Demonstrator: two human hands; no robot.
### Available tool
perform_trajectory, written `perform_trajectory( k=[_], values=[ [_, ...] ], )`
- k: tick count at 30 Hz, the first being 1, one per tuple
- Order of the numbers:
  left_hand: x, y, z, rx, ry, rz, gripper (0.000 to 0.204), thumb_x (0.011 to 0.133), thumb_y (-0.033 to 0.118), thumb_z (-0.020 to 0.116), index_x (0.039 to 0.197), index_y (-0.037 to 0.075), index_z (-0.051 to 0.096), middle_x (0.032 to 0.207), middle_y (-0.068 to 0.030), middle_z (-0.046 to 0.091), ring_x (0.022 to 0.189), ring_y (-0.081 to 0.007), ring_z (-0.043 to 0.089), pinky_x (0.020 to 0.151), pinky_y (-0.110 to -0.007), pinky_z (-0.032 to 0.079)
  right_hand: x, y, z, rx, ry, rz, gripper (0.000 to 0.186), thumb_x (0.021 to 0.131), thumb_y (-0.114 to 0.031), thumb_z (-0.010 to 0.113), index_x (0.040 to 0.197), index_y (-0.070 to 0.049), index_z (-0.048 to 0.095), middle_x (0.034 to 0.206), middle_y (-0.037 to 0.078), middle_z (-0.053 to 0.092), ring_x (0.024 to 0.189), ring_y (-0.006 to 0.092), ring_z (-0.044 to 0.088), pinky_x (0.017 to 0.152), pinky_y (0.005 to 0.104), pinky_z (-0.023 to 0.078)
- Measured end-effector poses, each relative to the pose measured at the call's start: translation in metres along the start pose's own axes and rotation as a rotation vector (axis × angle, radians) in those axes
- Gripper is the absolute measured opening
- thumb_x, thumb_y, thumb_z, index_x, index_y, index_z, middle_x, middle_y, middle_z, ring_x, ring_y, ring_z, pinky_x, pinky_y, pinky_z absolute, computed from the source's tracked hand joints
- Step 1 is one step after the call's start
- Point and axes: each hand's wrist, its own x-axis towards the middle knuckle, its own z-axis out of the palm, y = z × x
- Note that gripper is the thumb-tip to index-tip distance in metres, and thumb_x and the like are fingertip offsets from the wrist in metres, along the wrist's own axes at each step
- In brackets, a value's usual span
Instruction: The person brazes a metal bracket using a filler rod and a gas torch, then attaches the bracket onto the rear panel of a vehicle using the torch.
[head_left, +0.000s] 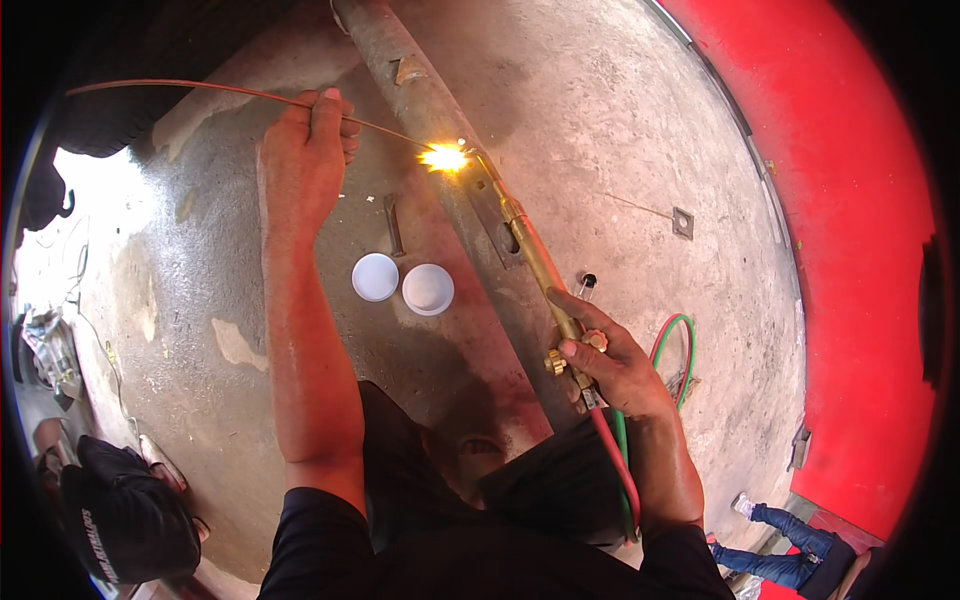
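My left hand (318, 135) grips a thin copper-coloured rod (230, 88), whose end reaches into a bright yellow-white flame (443, 157) on a long metal beam or pipe (395, 55). My right hand (610, 355) is closed round a brass torch (535, 250) with knurled valves, its nozzle pointing at the flame. A flat plate with holes (500, 230) lies along the beam beside the torch; the glare hides where rod and metal meet. A red hose (610, 450) and a green hose (688, 340) trail from the torch.
Two round white dishes (375, 276) and a short metal bar (393, 225) lie on the concrete floor. A square washer plate (683, 222) sits right. A red surface (850, 250) curves along the right. Co-workers appear lower left (120, 510) and lower right (780, 555). Cables run at left.
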Motion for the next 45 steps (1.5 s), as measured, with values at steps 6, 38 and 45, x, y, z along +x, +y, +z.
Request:
perform_trajectory(
  k=[6,38,45],
  values=[
    [0.0019,-0.0035,0.0012,0.023,-0.011,0.008,0.035,0.106,0.029,0.050,0.099,-0.001,0.066,0.081,-0.0079,0.070,0.070,-0.0128,0.066,0.065,-0.029,0.055,-0.0001,0.0001,0.0003,0.019,-0.017,0.000,0.062,0.100,-0.022,0.066,0.153,-0.006,0.039,0.086,0.003,0.059,0.067,0.0104,0.058,0.059,0.0259,0.048],
    [0.0016,-0.0013,0.0034,0.081,-0.006,0.015,0.036,0.105,0.030,0.052,0.100,-0.001,0.067,0.082,-0.0082,0.071,0.070,-0.0130,0.067,0.066,-0.029,0.055,0.0001,0.0010,-0.0004,0.010,-0.013,-0.005,0.059,0.100,-0.022,0.064,0.153,-0.009,0.040,0.083,0.002,0.057,0.064,0.0111,0.058,0.056,0.0262,0.047],
    [0.0017,-0.0039,0.0054,0.094,-0.010,0.024,0.036,0.105,0.030,0.052,0.100,-0.002,0.067,0.082,-0.0091,0.071,0.070,-0.0137,0.067,0.066,-0.029,0.056,-0.0004,0.0009,-0.0011,0.028,-0.022,-0.008,0.059,0.100,-0.017,0.064,0.153,-0.009,0.040,0.088,0.003,0.058,0.066,0.0114,0.058,0.057,0.0258,0.047]
  ],
)
